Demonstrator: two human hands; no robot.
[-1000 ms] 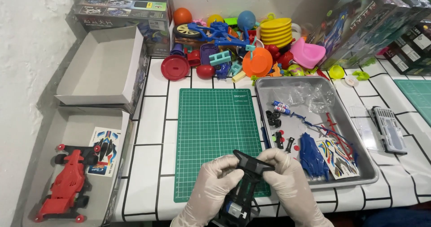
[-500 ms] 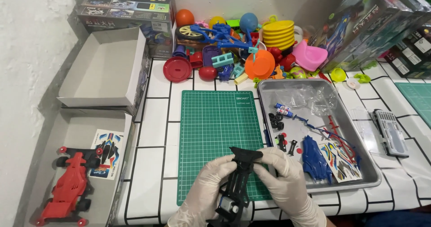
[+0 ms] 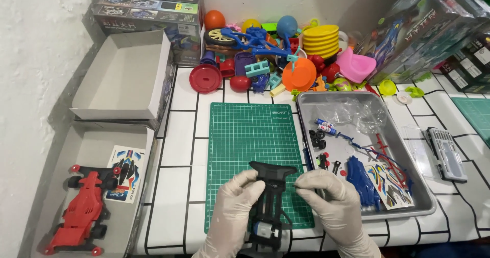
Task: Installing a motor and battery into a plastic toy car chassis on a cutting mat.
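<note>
Both my hands wear pale gloves and hold a black toy car chassis (image 3: 269, 197) over the near edge of a green cutting mat (image 3: 250, 140). My left hand (image 3: 232, 212) grips the chassis's left side. My right hand (image 3: 332, 207) pinches its right side near the front. A small silver motor shows at the chassis's near end. To the right, a metal tray (image 3: 423, 197) holds small black wheels (image 3: 317, 138), a blue car body (image 3: 361, 179), a sticker sheet (image 3: 390, 184), blue and red part frames and a clear bag.
An open box lid (image 3: 97, 166) at the left holds a red toy car (image 3: 81, 212) and a sticker sheet (image 3: 124, 174). Another open grey box (image 3: 122, 74) lies behind it. Colourful plastic toys (image 3: 275, 54) pile at the back. Boxed kits (image 3: 418, 28) stand at the right, beside a grey case (image 3: 446, 146).
The chassis has come up and away from me over the mat's near edge, and my hands have shifted along its sides. The view has tilted slightly.
</note>
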